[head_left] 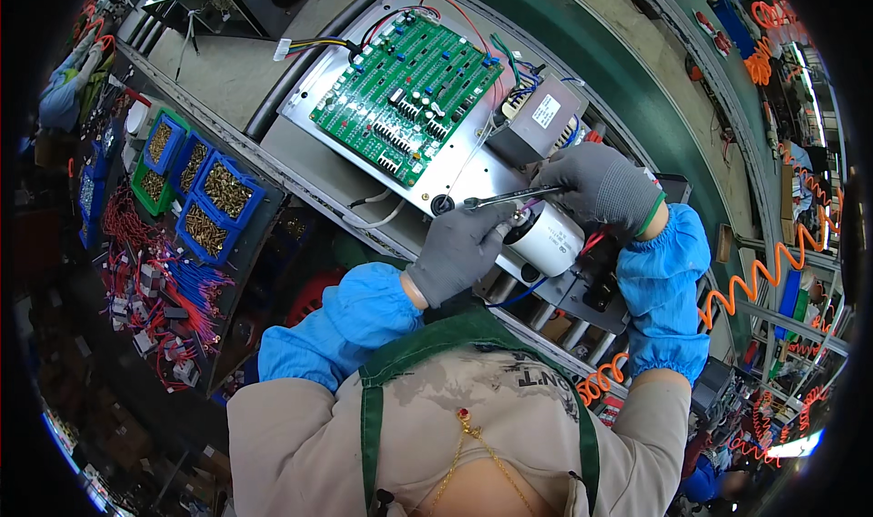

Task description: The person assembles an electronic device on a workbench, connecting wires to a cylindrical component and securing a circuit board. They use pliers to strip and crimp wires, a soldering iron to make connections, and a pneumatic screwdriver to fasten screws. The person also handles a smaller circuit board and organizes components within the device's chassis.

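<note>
My gloved right hand [605, 188] grips a metal wrench [520, 195], which points left across the top of a white cylindrical capacitor [549, 240]. My gloved left hand [462, 251] is beside the capacitor's terminal end, its fingers bent together next to the terminals; what they pinch, if anything, is hidden. A short purple wire [529, 205] shows at that end. Both the capacitor and a large green circuit board [407, 97] are on a silver metal plate [464, 179]. A transformer [544, 117] stands just beyond my right hand.
Blue bins [221, 190] of small brass-coloured parts and a green tray [150, 186] stand at the left. Below them lie bundled red and blue wires [177, 290]. Rollers [546, 320] run under the plate. An orange coiled hose [764, 276] hangs at the right. Beyond the plate runs a green belt [582, 40].
</note>
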### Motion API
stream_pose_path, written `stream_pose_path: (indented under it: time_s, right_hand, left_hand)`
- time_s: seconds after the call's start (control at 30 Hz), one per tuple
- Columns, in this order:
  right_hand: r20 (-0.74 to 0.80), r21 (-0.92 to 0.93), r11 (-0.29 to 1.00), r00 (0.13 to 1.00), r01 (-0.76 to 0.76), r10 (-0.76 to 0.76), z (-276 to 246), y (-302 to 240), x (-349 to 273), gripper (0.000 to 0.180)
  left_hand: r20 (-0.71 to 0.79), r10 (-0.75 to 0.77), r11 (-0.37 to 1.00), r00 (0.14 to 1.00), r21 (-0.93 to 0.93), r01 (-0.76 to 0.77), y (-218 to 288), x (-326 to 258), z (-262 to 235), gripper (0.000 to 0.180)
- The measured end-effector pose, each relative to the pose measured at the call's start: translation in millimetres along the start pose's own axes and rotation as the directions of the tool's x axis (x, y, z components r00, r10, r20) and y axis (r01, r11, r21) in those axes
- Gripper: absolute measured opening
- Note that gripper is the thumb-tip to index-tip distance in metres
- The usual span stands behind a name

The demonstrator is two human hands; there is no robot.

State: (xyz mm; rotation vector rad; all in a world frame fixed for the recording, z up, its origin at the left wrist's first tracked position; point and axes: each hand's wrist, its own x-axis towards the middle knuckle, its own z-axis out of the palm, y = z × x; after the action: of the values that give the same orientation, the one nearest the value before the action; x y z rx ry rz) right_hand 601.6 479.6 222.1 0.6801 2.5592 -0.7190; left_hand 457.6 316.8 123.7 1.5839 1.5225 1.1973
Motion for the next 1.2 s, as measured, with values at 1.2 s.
stream_pose_path:
  time_s: [1.2]
  right_hand:
    - [-0.035,-0.037,0.999,0.999,0.038,-0.04,5,3,2,0.02]
  left_hand:
    - [0.241,-0.577,0.405,0.781,-0.745,0.529,5,22,8,0.03]
